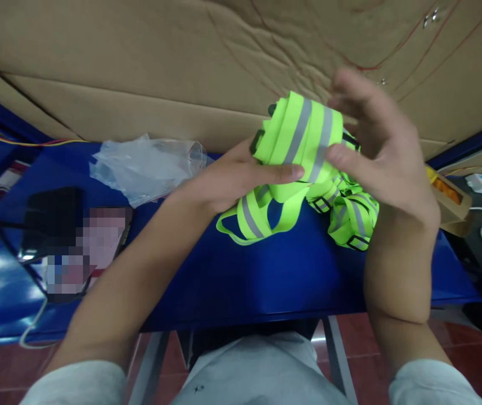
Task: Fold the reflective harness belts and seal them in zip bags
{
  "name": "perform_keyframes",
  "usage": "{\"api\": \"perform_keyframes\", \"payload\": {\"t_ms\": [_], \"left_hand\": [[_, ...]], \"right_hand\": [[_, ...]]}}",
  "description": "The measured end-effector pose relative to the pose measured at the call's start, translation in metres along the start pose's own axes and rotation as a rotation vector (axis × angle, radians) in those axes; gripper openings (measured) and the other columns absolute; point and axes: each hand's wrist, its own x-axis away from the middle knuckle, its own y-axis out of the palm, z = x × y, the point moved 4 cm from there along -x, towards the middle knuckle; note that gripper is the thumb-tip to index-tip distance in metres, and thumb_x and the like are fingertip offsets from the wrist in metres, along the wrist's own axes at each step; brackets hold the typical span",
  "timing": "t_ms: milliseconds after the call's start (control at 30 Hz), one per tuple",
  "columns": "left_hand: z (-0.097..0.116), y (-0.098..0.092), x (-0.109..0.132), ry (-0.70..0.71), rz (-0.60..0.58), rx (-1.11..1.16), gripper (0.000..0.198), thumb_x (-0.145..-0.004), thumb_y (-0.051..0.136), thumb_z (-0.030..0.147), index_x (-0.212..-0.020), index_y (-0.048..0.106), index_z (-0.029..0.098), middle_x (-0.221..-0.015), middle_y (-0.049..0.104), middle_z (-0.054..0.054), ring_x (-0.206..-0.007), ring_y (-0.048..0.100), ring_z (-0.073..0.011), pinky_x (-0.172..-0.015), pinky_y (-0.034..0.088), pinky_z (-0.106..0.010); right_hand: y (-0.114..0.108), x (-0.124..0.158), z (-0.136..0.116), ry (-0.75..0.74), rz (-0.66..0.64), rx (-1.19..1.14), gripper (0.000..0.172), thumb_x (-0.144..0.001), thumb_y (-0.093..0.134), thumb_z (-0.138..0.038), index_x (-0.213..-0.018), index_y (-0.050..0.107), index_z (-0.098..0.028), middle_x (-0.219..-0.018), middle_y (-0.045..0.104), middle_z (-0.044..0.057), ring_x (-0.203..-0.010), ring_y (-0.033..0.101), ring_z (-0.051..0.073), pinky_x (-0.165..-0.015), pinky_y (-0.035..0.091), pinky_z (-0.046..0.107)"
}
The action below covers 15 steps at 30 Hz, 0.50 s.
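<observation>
A bundle of neon yellow-green reflective strap [303,135] with grey stripes and dark buckles is held up over the table. My left hand [257,174] is closed around its left side, thumb laid across the front; the other fingers are hidden behind it. From the bundle a loose loop of strap hangs down to the left. My right hand [384,146] is beside the bundle's right edge, fingers apart and blurred by motion. Its thumb tip overlaps the strap; whether it touches, I cannot tell. Below, more reflective straps [354,219] with black buckles lie in a heap on the table.
Clear plastic bags [148,166] lie at the back left of the blue table [249,281]. Nearer the left are a dark box-shaped object [50,219] and a phone-like item [101,236] with blurred surface. An open cardboard box [449,202] stands at right. Cardboard panelling [139,67] rises behind.
</observation>
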Motion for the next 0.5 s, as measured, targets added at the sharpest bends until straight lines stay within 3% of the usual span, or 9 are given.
{"api": "perform_keyframes", "payload": {"t_ms": [100,200,267,400,500], "left_hand": [[-0.001,0.005,0.002,-0.004,-0.033,0.0,0.039,-0.078,0.09,0.025,-0.113,0.074,0.018,-0.114,0.08,-0.004,-0.12,0.074,-0.0317,-0.108,0.059,-0.045],[0.0,0.009,0.001,0.075,-0.056,0.044,0.03,-0.082,0.089,0.025,-0.108,0.076,0.02,-0.109,0.081,-0.001,-0.117,0.076,-0.0265,-0.106,0.061,-0.039],[-0.001,0.012,0.0,0.129,-0.112,0.118,0.028,-0.085,0.086,0.025,-0.112,0.077,0.022,-0.108,0.081,0.001,-0.119,0.075,-0.0241,-0.106,0.061,-0.035],[-0.002,0.013,-0.004,0.185,-0.191,0.246,0.03,-0.092,0.078,0.037,-0.117,0.076,0.021,-0.115,0.079,-0.004,-0.115,0.076,-0.0279,-0.101,0.064,-0.04],[-0.001,0.012,-0.006,0.193,-0.237,0.259,0.034,-0.092,0.076,0.047,-0.114,0.076,0.021,-0.111,0.079,-0.004,-0.113,0.076,-0.0295,-0.098,0.064,-0.041]], "right_hand": [[0.007,-0.001,0.001,0.102,-0.064,0.091,0.059,-0.082,0.085,-0.056,-0.13,0.07,-0.025,-0.123,0.076,0.001,-0.113,0.071,0.025,-0.1,0.06,0.045],[0.006,-0.002,-0.008,0.128,0.054,0.128,0.045,-0.08,0.086,-0.054,-0.112,0.074,-0.025,-0.099,0.076,-0.002,-0.091,0.071,0.022,-0.082,0.06,0.04],[0.006,-0.001,-0.017,0.072,0.102,0.156,0.043,-0.08,0.088,-0.05,-0.113,0.074,-0.026,-0.102,0.076,-0.001,-0.096,0.072,0.023,-0.087,0.06,0.041],[0.014,0.003,-0.034,-0.06,0.092,0.304,0.047,-0.09,0.082,-0.039,-0.134,0.067,-0.032,-0.137,0.071,-0.002,-0.129,0.066,0.025,-0.116,0.051,0.042],[0.019,0.008,-0.041,-0.163,0.162,0.448,0.045,-0.098,0.071,-0.034,-0.141,0.061,-0.037,-0.144,0.067,-0.005,-0.136,0.061,0.027,-0.123,0.045,0.045]]}}
